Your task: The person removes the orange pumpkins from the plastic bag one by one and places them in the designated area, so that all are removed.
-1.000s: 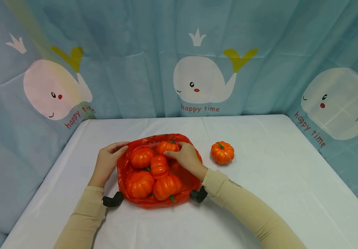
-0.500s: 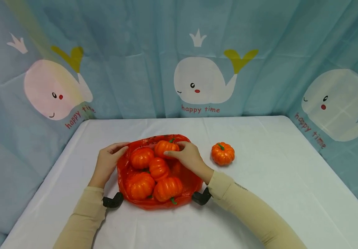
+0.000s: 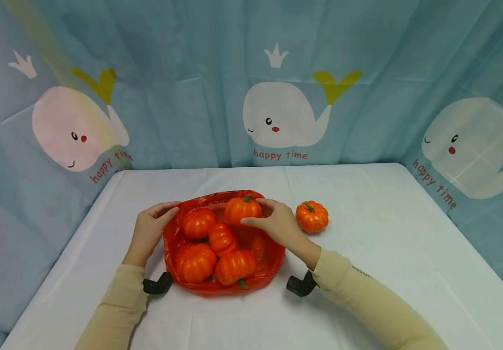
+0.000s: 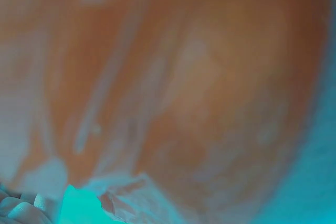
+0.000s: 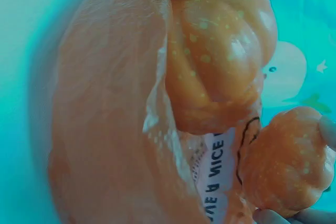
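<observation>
A red plastic bag [image 3: 273,257] lies on the table with its mouth spread wide, and several small orange toy pumpkins [image 3: 196,262] sit inside. My left hand [image 3: 150,232] pinches the bag's left rim between thumb and fingers. At the back right of the mouth, my right hand [image 3: 283,226] grips an orange pumpkin [image 3: 242,212] with a green stem, thumb in front and fingers behind. In the right wrist view that held pumpkin [image 5: 286,161] shows beside the bag's printed inner wall, fingers at its edge. The left wrist view is mostly filled by the blurred bag side [image 4: 157,77].
Another orange pumpkin [image 3: 312,217] rests on the white-covered table [image 3: 387,233], right of the bag. A blue curtain [image 3: 181,121] with whale prints stands behind and at both sides. Black wrist mounts [image 3: 158,284] sit close to the bag's front.
The right hand has drawn its pumpkin up and slightly right, and it looks larger now. The right forearm has shifted right. The left hand stays at the bag's rim.
</observation>
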Demonstrator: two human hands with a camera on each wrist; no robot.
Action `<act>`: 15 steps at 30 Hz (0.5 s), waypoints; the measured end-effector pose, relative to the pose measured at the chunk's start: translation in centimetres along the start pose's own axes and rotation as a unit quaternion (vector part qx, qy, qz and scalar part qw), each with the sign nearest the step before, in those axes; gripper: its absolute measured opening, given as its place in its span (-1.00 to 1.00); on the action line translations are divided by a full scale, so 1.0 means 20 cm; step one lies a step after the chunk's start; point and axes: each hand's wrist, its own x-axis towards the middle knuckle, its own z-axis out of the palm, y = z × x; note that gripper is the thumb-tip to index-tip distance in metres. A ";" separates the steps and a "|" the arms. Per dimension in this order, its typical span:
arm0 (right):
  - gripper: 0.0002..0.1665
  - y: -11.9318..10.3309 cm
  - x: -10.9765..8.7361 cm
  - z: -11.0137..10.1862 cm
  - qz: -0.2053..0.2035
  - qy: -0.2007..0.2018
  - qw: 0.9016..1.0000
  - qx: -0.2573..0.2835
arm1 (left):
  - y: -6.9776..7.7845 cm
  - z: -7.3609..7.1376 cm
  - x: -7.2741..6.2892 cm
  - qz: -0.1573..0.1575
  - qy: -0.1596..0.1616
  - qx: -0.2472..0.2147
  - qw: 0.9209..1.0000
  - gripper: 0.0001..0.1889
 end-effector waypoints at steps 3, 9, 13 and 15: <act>-0.11 0.01 -0.03 -0.03 -0.008 0.000 1.000 0.012 | 0.00 0.00 0.00 -0.001 -0.002 0.000 1.000 -0.44; -0.13 0.00 -0.07 -0.09 -0.009 -0.019 0.999 0.041 | 0.00 -0.01 0.00 0.002 0.000 0.001 1.000 -0.44; -0.14 0.01 -0.10 -0.11 -0.004 -0.029 0.998 0.060 | 0.00 0.00 0.00 -0.002 -0.001 -0.002 1.000 -0.43; -0.14 0.02 -0.12 -0.12 0.001 -0.031 0.997 0.075 | -0.01 0.00 0.00 -0.006 -0.001 -0.002 1.000 -0.42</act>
